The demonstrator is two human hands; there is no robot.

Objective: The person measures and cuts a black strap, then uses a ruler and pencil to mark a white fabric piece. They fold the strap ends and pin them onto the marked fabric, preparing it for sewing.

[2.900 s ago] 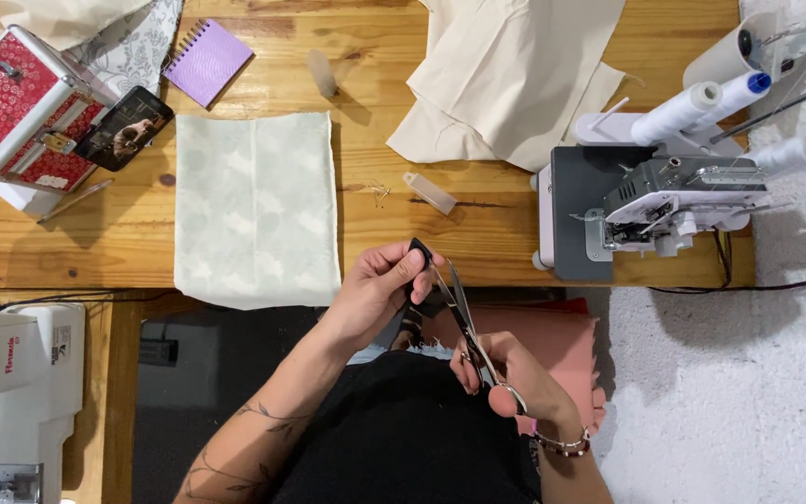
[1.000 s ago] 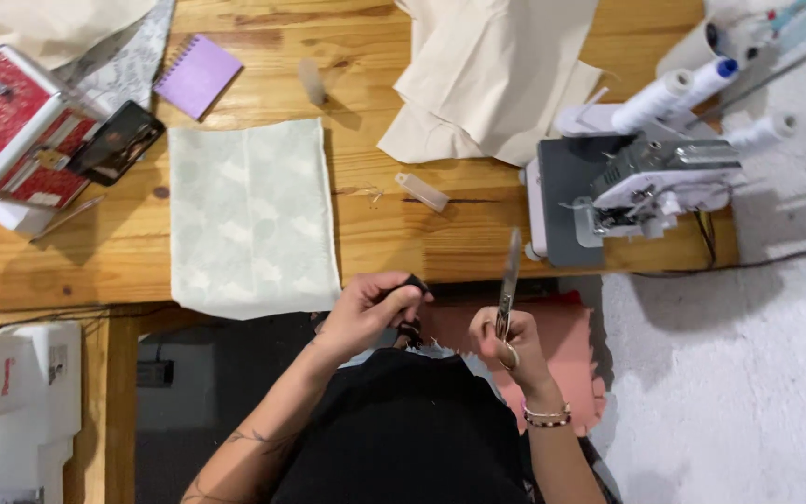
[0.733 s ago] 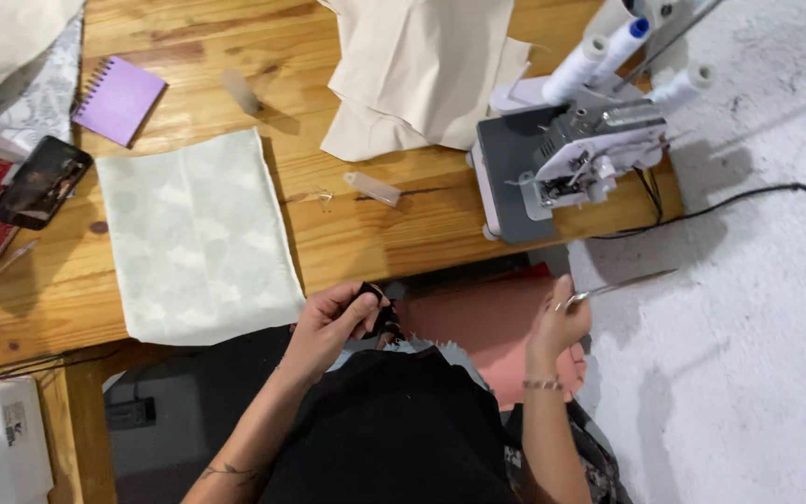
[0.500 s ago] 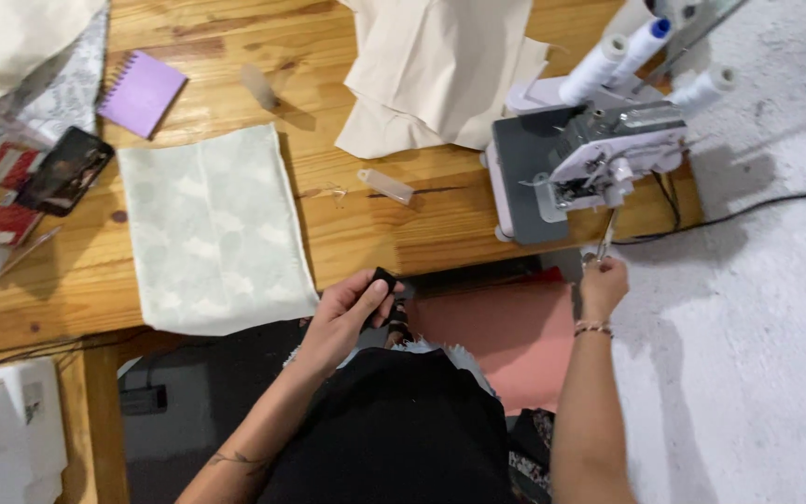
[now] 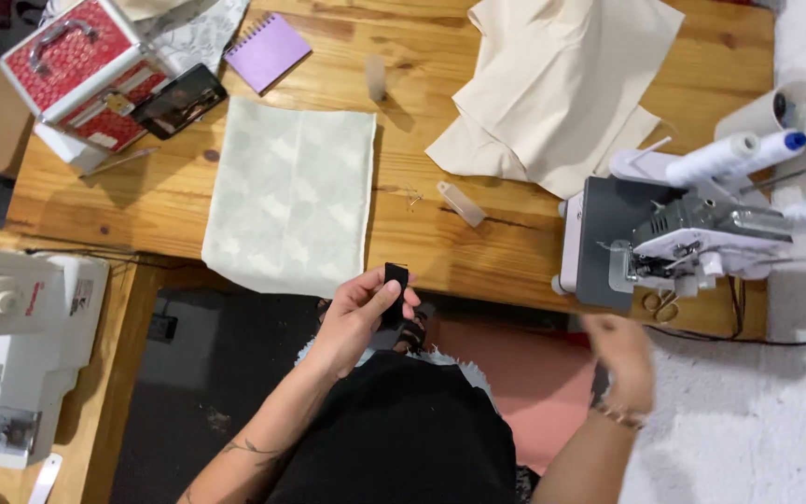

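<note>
While the left hand point(image 5: 358, 317) pinches a black strip point(image 5: 394, 291) above the lap, the blurred right hand point(image 5: 619, 355), grip unreadable, hovers near the scissors point(image 5: 661, 303) beside the overlocker point(image 5: 673, 238); a loose pinch could drop that strip.

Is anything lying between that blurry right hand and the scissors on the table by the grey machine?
Nothing visible does. The right hand is just off the table edge, and the scissors lie on the wood in front of the grey sewing machine, with only bare table between them.
</note>
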